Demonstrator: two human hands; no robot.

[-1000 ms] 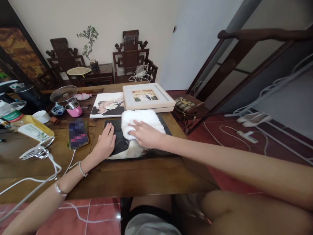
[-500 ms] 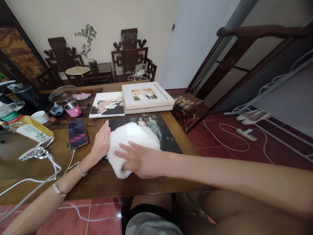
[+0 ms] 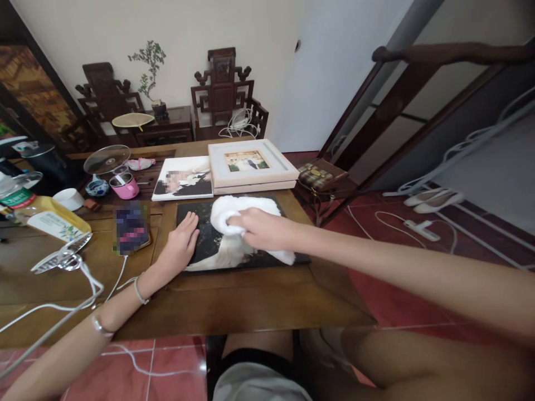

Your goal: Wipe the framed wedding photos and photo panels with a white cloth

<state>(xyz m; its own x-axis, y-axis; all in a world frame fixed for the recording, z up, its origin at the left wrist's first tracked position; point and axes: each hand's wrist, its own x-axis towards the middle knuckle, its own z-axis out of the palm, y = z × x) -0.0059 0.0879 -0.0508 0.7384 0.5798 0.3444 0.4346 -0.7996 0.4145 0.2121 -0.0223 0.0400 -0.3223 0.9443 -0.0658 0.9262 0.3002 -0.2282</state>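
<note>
A dark wedding photo panel lies flat on the wooden table. My left hand rests palm down on the panel's left edge, fingers together, holding it in place. My right hand presses a white fluffy cloth against the upper middle of the panel; the cloth trails out under my wrist toward the panel's right edge. Much of the picture is hidden beneath the cloth and my right hand.
Behind the panel lie a white framed photo and an unframed print. A phone with a cable lies left of my hand. Further left are a pink cup, bowls, a yellow packet and a small fan.
My right hand swept the cloth from the panel's top down to its near left corner, then back up to the upper middle. My left hand shifted slightly along the left edge.
</note>
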